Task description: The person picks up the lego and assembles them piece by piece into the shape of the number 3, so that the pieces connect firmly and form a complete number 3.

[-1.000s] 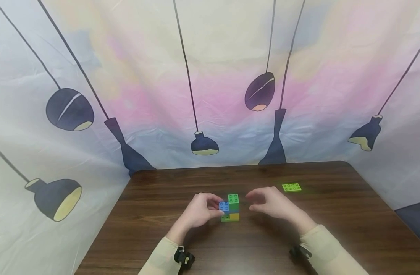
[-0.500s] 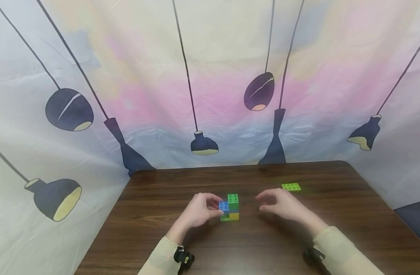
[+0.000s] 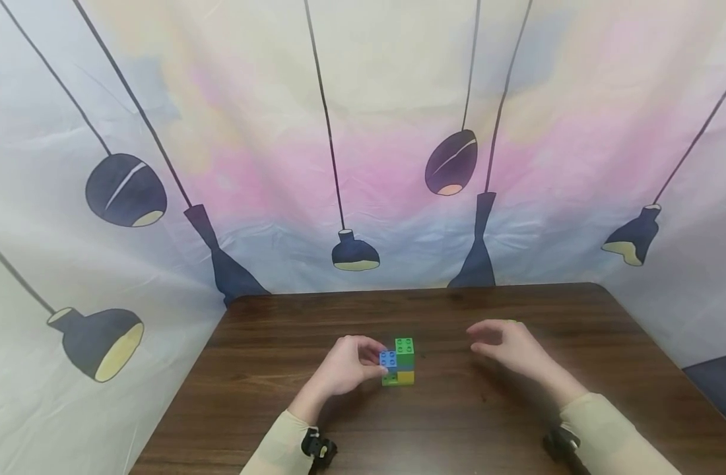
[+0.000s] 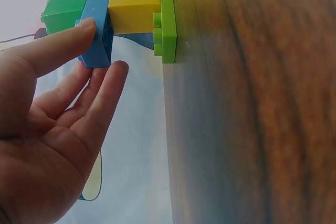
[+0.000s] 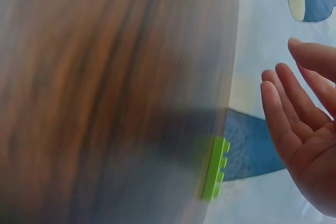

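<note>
A small stack of toy building bricks stands on the table: a lime plate [image 4: 168,24] at the bottom, then a yellow brick [image 4: 135,6], a blue brick [image 4: 100,6] and a green brick [image 3: 404,355] on top. The blue brick juts out left over bare studs of the plate. My left hand [image 3: 346,367] pinches this overhanging end, thumb on the near side and fingers on the far side. To the right of the stack, my right hand [image 3: 511,344] hovers over the table with relaxed fingers and nothing in them.
A loose lime plate [image 5: 214,169] lies studs up on the dark wooden table [image 3: 446,429], close by the right hand, which nearly hides it in the head view. Behind the table hangs a cloth backdrop [image 3: 398,171] printed with lamps.
My right hand has moved away from the stack to the right, and now covers most of the loose lime plate in the head view. The left hand keeps its pinch on the blue brick.
</note>
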The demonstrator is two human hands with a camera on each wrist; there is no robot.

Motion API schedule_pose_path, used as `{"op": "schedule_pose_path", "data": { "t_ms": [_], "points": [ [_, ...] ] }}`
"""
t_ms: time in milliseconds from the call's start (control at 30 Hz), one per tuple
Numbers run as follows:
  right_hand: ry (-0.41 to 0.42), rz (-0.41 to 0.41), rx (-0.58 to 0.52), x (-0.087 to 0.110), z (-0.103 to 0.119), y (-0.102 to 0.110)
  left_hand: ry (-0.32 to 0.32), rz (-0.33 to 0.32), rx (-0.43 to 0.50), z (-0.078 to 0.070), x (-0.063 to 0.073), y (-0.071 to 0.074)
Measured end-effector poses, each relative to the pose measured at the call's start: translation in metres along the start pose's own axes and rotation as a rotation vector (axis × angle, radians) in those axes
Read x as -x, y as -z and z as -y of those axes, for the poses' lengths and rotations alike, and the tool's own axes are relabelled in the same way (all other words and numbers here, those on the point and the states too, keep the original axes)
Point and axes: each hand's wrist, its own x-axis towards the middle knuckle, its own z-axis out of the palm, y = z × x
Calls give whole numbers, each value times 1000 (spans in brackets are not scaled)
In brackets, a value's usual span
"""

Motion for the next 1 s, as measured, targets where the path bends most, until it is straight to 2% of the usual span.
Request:
{"op": "schedule_pose_path", "data": {
  "t_ms": [100,733,1000],
  "points": [
    [-21,-30,32,-1,-6,7,-3,0,-3,-1,0,0],
    [-115,-81,128,3,-42,42,-4,-4,-13,0,1,-1],
    [-100,-62,172,3,-48,50,-5,-3,-9,1,1,0]
  ]
}}
